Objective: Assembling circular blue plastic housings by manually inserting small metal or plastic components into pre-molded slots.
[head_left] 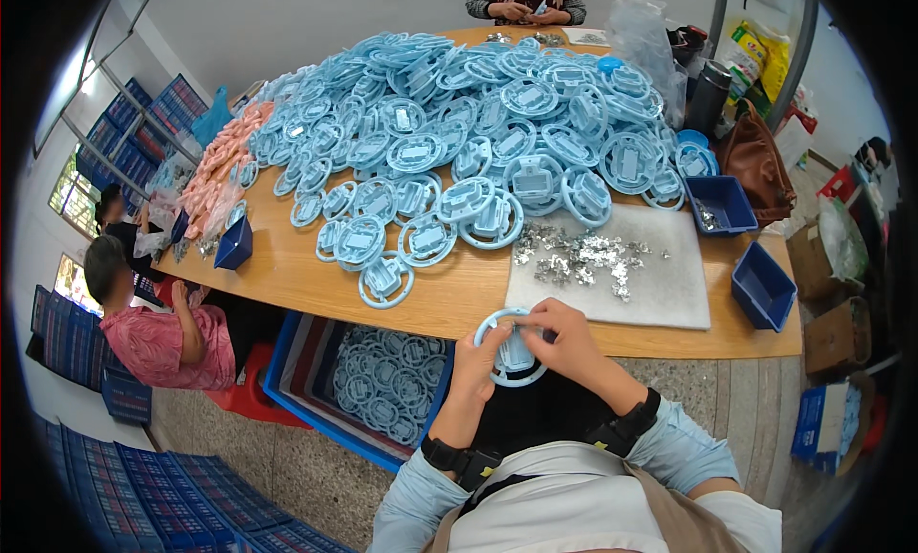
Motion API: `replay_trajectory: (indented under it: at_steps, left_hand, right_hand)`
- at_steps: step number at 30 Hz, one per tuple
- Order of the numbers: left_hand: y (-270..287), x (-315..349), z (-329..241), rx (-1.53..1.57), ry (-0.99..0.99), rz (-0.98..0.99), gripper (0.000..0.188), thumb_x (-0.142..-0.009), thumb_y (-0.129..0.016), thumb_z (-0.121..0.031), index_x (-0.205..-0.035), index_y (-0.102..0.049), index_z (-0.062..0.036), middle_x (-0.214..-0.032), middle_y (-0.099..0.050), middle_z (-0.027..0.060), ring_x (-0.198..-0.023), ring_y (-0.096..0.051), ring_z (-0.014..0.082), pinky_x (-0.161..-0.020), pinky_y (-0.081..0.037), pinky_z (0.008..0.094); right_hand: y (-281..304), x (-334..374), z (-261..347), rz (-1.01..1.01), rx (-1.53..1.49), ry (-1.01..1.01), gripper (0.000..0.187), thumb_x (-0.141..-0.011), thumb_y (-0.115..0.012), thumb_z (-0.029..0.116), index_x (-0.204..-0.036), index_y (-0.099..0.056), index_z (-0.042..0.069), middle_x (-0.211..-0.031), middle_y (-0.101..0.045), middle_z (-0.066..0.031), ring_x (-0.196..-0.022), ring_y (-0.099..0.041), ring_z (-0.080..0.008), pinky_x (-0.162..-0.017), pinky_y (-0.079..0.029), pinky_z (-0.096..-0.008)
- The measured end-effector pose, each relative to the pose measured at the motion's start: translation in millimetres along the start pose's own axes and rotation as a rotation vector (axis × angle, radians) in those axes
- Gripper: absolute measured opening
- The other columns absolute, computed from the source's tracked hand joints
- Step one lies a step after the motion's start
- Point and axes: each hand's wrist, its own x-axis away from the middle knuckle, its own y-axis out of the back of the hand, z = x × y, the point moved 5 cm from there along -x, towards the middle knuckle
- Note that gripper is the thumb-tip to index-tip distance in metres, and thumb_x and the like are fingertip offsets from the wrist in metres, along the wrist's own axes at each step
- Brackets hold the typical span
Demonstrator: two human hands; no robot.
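Observation:
Over my lap, just off the table's near edge, I hold a light blue plastic ring-shaped part (517, 354) with a boxy centre. My left hand (475, 360) grips its left rim, thumb on top. My right hand (562, 335) has its fingers pinched together at the part's upper right; whether a small piece is between them is hidden. Small shiny metal pieces (585, 254) lie scattered on a white foam sheet (660, 299) beyond my hands. A large heap of the same light blue parts (411, 122) covers much of the table.
At left below the table, a blue crate (287, 376) holds more blue parts. Two dark blue bins (763, 287) (724, 207) stand at right, near a brown bag (757, 161) and a black flask (708, 96). Pink parts (225, 161) lie at left. Other people (167, 338) (526, 3) sit around the table.

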Motion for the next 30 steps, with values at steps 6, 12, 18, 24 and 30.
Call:
replay_trajectory:
  at_steps: [6, 12, 18, 24, 30]
  left_hand:
    - [-4.0, 2.9, 4.0, 0.016, -0.013, 0.067, 0.03, -0.079, -0.061, -0.005, -0.108, -0.054, 0.001, -0.096, -0.06, 0.0061, -0.087, -0.059, 0.0135, -0.074, -0.049, 0.0267]
    - [0.4, -2.8, 4.5, 0.131, -0.042, 0.058, 0.032, -0.079, -0.061, -0.002, -0.109, -0.053, 0.0007, -0.097, -0.059, 0.0048, -0.086, -0.058, 0.0123, -0.074, -0.047, 0.0249]
    - [-3.7, -1.9, 3.5, 0.191, -0.041, 0.08, 0.032, -0.08, -0.06, -0.001, -0.11, -0.052, 0.0005, -0.099, -0.059, 0.0056, -0.089, -0.058, 0.0133, -0.075, -0.047, 0.026]
    - [-1.5, -1.4, 4.1, 0.168, -0.05, 0.077, 0.032, -0.08, -0.061, -0.002, -0.111, -0.052, -0.0001, -0.099, -0.059, 0.0053, -0.089, -0.057, 0.0128, -0.075, -0.046, 0.0254]
    - [-5.1, 0.3, 5.4, 0.147, -0.071, 0.068, 0.031, -0.081, -0.061, -0.004, -0.11, -0.052, -0.0009, -0.099, -0.059, 0.0046, -0.089, -0.057, 0.0115, -0.074, -0.046, 0.0245]
  right_hand:
    - [-6.9, -9.4, -12.2, -0.028, 0.138, 0.15, 0.022, -0.074, -0.06, 0.008, -0.095, -0.064, 0.006, -0.077, -0.052, -0.0117, -0.061, -0.055, -0.0274, -0.055, -0.046, -0.0343]
    - [0.7, 7.3, 3.7, -0.065, 0.504, 0.04, 0.047, -0.076, -0.059, 0.009, -0.121, -0.051, 0.015, -0.079, -0.054, -0.0088, -0.063, -0.057, -0.0284, -0.052, -0.046, -0.0372]
    - [-8.0, 31.3, 0.8, 0.035, 0.599, 0.139, 0.052, -0.072, -0.056, 0.004, -0.122, -0.05, 0.016, -0.077, -0.056, -0.0062, -0.062, -0.058, -0.0266, -0.051, -0.046, -0.0376]
    - [-15.4, 28.7, -0.2, 0.043, 0.637, 0.151, 0.051, -0.072, -0.055, 0.004, -0.122, -0.051, 0.015, -0.075, -0.056, -0.0065, -0.061, -0.059, -0.0256, -0.05, -0.047, -0.0364]
    - [-22.8, 26.0, 4.7, 0.089, 0.814, 0.126, 0.054, -0.071, -0.057, 0.004, -0.124, -0.048, 0.014, -0.075, -0.056, -0.0062, -0.06, -0.059, -0.0247, -0.05, -0.045, -0.0361]
